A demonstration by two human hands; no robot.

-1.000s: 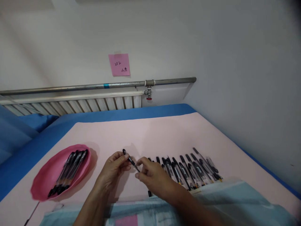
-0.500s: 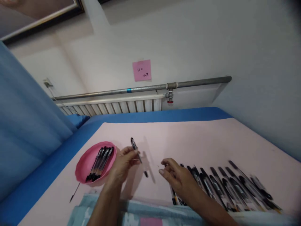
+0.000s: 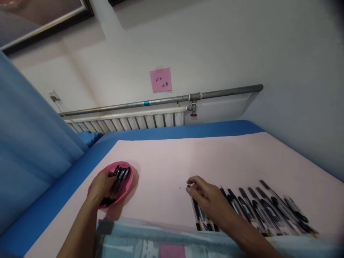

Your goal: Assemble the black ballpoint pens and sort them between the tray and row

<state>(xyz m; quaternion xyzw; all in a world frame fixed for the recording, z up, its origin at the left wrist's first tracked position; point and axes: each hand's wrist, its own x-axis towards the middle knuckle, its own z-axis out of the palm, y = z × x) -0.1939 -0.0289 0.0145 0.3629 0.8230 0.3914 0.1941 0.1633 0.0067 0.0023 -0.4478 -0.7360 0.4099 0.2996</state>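
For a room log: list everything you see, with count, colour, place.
dish: one, pink, left on sheet
dish pens: several, mostly black, inside dish
loose pens: many, mostly black, right on sheet
sheet: one, pale pink, centre
surface: one, blue, around sheet
curtain: one, blue, left
note: one, pink, wall
pipe: one, grey, wall
radiator: one, white, below pipe
valve: one, red-handled, right of radiator
framed picture: one, dark-framed, upper left
socket: one, pale, left wall
cloth: one, light blue, bottom edge
left hand: one, over dish
right hand: one, over leftmost loose pens
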